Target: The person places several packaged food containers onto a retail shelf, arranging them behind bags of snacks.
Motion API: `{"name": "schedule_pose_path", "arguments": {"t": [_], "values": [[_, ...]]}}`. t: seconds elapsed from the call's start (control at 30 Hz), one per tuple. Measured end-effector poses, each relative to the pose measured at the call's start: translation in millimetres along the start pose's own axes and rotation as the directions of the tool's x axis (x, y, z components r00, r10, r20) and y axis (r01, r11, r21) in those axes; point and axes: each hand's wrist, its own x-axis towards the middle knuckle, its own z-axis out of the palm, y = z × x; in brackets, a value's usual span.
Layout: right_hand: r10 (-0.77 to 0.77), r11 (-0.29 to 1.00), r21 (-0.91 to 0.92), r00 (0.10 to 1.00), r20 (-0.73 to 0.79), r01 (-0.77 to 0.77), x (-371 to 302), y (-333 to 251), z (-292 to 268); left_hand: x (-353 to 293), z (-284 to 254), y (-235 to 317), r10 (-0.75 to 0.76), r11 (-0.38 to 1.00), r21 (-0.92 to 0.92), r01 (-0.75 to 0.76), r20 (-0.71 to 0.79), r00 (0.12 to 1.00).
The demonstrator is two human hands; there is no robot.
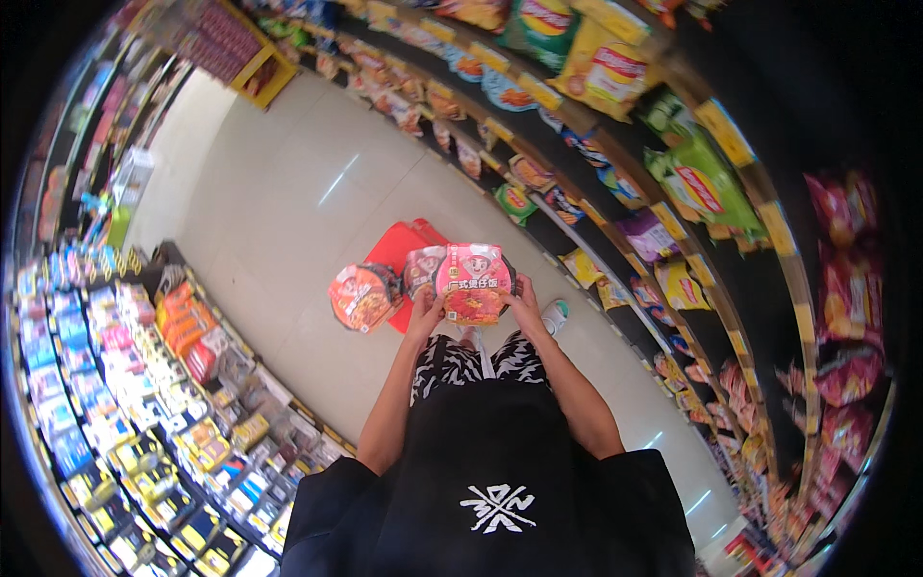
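Between my two hands is an instant rice bowl [473,279], a tub in a pink sleeve with a cartoon figure and a food picture. My left hand [426,314] closes on its left edge, and my right hand [525,306] grips the right side. Just behind its left edge, a second pink bowl [420,265] is partly covered. Farther left sits another instant meal bowl [363,297], orange-red with a dark rim, at the edge of a red plastic stool [389,247]. The stool's lower part is hidden by the bowls and my left hand.
On my right, long curved shelves [673,226] hold many snack bags, such as a green chip bag [700,181]. A rack of small packaged goods [125,404] stands close on the left. Pale floor tiles [288,183] run between them, with a yellow-edged display [260,75] at the far end.
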Motion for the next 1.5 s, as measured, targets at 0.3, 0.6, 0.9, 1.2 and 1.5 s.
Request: {"name": "schedule_pose_path", "arguments": {"t": [0.3,0.6,0.9,1.2,1.5], "values": [[-0.196,0.953,0.188,0.957,-0.215,0.237,-49.9,-90.0,-77.5,3.7,114.8,71.6,0.255,0.961,0.032,-0.275,0.283,0.925],[-0.405,0.768,0.362,0.838,-0.366,0.529,-136.2,-135.7,-173.0,-50.6,254.8,138.9,0.004,1.000,0.015,-0.016,0.571,0.821],[-0.455,0.824,0.070,0.731,-0.509,0.562,-210.1,-171.2,-236.8,-74.7,369.1,112.5,-0.089,0.990,0.139,-0.026,0.758,0.646],[-0.477,0.871,-0.248,0.612,-0.630,0.424,-239.2,-179.8,-326.9,-106.2,483.1,109.9,-0.179,0.982,0.178,0.060,0.790,0.586],[-0.502,0.860,-0.319,0.548,-0.670,0.397,-246.8,-221.3,-453.4,-119.2,622.3,98.2,0.016,0.984,0.068,-0.167,0.889,0.458]]}}
